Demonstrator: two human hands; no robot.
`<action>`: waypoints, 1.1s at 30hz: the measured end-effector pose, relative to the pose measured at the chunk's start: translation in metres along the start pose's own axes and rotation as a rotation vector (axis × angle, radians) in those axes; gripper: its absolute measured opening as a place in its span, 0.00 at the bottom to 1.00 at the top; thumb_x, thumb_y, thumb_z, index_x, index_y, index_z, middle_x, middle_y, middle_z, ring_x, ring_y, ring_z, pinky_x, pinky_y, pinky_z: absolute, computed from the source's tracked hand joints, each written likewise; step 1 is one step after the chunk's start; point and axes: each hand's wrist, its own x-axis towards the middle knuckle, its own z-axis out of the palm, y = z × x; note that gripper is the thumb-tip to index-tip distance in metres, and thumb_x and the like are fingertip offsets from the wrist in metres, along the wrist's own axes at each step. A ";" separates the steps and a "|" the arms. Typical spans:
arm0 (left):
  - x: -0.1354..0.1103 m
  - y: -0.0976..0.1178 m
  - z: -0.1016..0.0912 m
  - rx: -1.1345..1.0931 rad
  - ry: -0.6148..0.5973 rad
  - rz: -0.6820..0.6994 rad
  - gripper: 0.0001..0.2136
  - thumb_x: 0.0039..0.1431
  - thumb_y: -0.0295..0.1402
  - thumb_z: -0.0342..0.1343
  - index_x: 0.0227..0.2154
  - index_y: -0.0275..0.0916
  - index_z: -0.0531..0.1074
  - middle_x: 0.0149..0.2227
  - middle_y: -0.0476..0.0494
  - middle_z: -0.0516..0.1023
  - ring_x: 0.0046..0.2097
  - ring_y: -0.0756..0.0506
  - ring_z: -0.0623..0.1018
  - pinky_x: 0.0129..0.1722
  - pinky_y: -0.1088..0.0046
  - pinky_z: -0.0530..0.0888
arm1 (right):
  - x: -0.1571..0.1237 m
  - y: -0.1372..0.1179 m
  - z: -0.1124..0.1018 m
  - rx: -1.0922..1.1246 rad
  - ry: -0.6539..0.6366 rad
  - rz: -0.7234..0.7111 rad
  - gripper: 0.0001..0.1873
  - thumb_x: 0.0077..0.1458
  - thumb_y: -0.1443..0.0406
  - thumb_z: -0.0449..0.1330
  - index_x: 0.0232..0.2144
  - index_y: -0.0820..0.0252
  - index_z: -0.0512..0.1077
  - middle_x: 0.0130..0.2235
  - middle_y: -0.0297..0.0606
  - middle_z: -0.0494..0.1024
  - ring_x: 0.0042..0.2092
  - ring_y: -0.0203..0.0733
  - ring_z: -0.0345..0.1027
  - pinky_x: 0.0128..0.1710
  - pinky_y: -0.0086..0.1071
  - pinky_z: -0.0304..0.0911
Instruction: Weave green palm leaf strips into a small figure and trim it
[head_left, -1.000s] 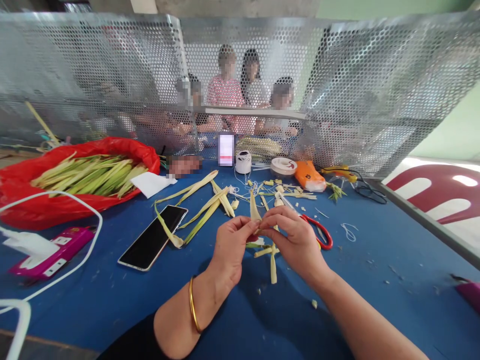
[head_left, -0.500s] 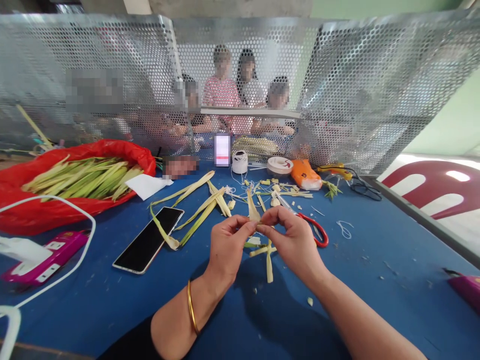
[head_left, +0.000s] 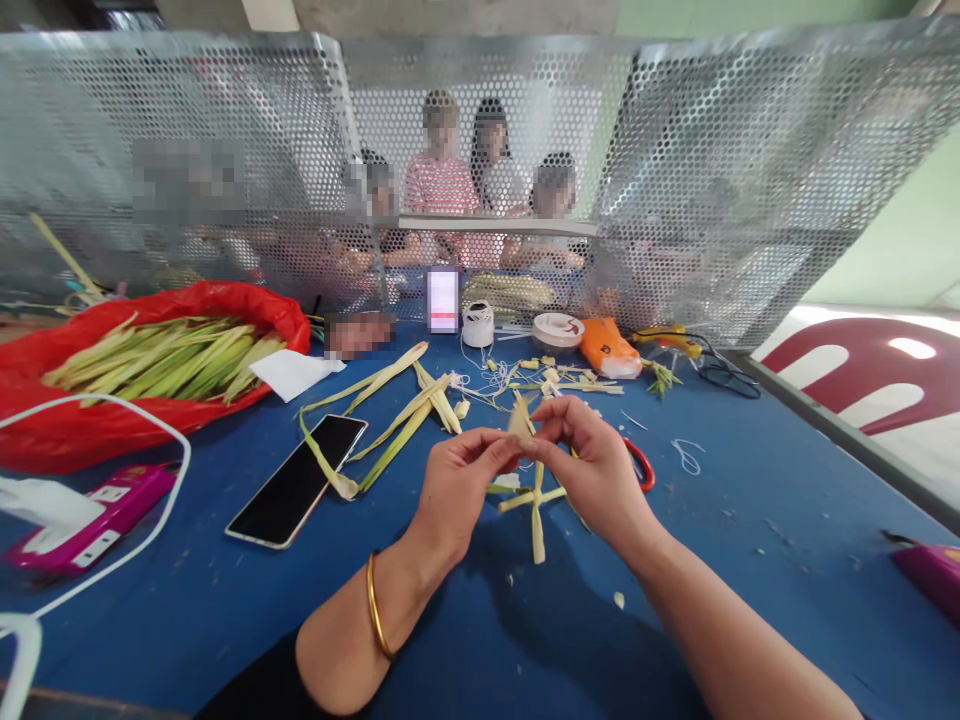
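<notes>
Left grip (head_left: 459,485), right grip (head_left: 596,470) pinch pale husk (head_left: 519,420).

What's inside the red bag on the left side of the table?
Long green and yellowish leaf strips lie heaped in the opening of the red bag. Whatever is beneath the top layer is covered.

Held leaf strip (head_left: 520,420) looks papery, matt. Surface (head_left: 480,640): smooth, matt. Bag (head_left: 255,298) is crinkled, glossy plastic. Partition (head_left: 487,62): perforated metal, dull sheen. Bangle (head_left: 377,612): polished metal. Phone (head_left: 300,485) shows a smooth, glossy face.
</notes>
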 end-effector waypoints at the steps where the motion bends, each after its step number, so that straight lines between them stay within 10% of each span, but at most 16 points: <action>1: 0.000 0.000 0.000 -0.048 0.017 -0.040 0.08 0.45 0.37 0.65 0.25 0.37 0.79 0.25 0.47 0.77 0.30 0.50 0.73 0.35 0.74 0.70 | 0.000 0.001 0.001 -0.012 0.015 -0.031 0.09 0.53 0.65 0.62 0.36 0.56 0.65 0.26 0.28 0.70 0.29 0.37 0.66 0.32 0.32 0.62; 7: -0.001 -0.001 0.001 -0.198 0.043 -0.182 0.08 0.44 0.36 0.64 0.22 0.36 0.77 0.26 0.47 0.76 0.28 0.52 0.71 0.32 0.76 0.69 | -0.003 0.002 0.004 -0.304 0.056 -0.422 0.04 0.55 0.70 0.59 0.32 0.55 0.69 0.35 0.37 0.71 0.36 0.40 0.68 0.38 0.35 0.65; 16: -0.002 0.003 0.001 -0.283 0.012 -0.237 0.08 0.40 0.32 0.67 0.24 0.34 0.78 0.27 0.46 0.76 0.30 0.51 0.73 0.34 0.75 0.71 | -0.003 0.005 0.003 -0.420 0.039 -0.539 0.08 0.60 0.71 0.55 0.32 0.56 0.73 0.33 0.39 0.73 0.36 0.41 0.69 0.36 0.35 0.65; 33: -0.007 0.002 0.001 0.085 0.007 0.069 0.06 0.46 0.34 0.64 0.26 0.37 0.79 0.27 0.46 0.80 0.31 0.48 0.77 0.34 0.74 0.72 | 0.001 -0.004 -0.003 0.001 -0.021 -0.009 0.04 0.49 0.67 0.62 0.25 0.58 0.70 0.24 0.29 0.72 0.27 0.36 0.65 0.29 0.30 0.61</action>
